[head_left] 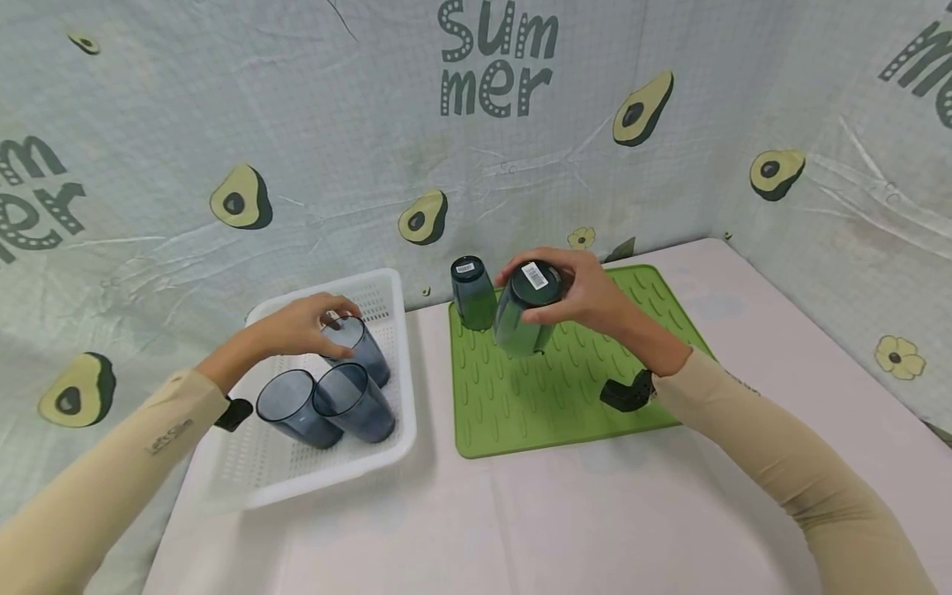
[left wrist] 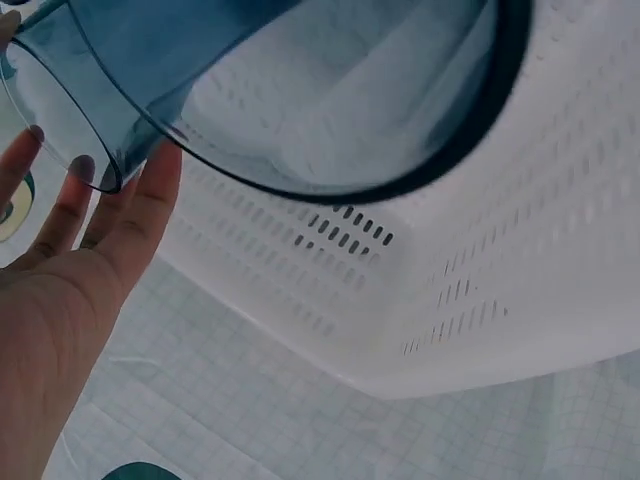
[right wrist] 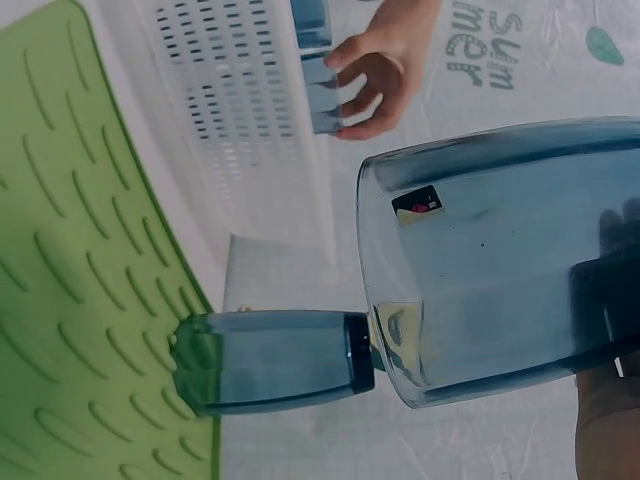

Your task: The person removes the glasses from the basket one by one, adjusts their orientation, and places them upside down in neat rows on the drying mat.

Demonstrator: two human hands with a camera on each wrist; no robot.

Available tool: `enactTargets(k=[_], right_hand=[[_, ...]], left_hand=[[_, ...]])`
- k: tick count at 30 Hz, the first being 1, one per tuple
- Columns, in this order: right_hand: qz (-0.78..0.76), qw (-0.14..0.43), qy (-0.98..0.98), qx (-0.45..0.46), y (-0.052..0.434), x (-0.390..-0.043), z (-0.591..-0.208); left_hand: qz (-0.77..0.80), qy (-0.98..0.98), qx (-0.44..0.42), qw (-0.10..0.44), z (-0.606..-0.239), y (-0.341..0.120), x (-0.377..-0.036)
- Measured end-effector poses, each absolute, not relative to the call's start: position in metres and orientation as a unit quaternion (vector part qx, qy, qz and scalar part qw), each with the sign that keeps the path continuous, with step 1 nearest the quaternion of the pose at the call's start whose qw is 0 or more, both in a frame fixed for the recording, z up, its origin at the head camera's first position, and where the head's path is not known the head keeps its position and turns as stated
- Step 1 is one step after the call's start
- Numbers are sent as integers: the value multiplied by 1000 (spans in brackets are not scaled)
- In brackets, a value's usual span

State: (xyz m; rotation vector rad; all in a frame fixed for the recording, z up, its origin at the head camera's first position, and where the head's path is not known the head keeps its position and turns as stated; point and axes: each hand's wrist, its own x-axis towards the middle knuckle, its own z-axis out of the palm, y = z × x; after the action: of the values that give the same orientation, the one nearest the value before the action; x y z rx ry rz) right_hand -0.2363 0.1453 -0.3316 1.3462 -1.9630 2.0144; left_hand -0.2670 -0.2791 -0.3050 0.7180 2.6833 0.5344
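My right hand grips an upside-down blue-tinted drinking glass near its dark base, which bears a white barcode sticker. In the right wrist view its open rim hangs apart from the green mat. Beside it, another glass stands upside down on the mat's back left corner. My left hand holds the rim of a glass in the white basket, thumb and fingers curved about it. Two more glasses, a left one and a right one, lean mouth-up in front of it.
A pale pink cloth covers the table under basket and mat. Close behind both hangs a white curtain printed with avocados and lettering. The basket's raised wall stands just left of the mat.
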Motion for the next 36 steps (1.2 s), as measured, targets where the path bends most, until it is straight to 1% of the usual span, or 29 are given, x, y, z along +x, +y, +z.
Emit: enactTargets(k=[9, 13, 16, 21, 27, 36], right_hand=[[648, 7, -635, 421, 146, -239, -332], [649, 6, -639, 413, 148, -241, -332], [646, 7, -646, 407, 149, -241, -333], [639, 5, -657, 400, 148, -242, -335], [634, 5, -664, 396, 147, -242, -335], [634, 5, -667, 391, 146, -243, -338]], left_hand=[[193, 930, 235, 204, -299, -292, -280], [198, 925, 244, 215, -295, -295, -286], [204, 924, 229, 228, -292, -297, -288], [268, 908, 185, 264, -293, -301, -282], [342, 881, 153, 288, -302, -308, -284], [391, 833, 152, 360, -305, -329, -300]])
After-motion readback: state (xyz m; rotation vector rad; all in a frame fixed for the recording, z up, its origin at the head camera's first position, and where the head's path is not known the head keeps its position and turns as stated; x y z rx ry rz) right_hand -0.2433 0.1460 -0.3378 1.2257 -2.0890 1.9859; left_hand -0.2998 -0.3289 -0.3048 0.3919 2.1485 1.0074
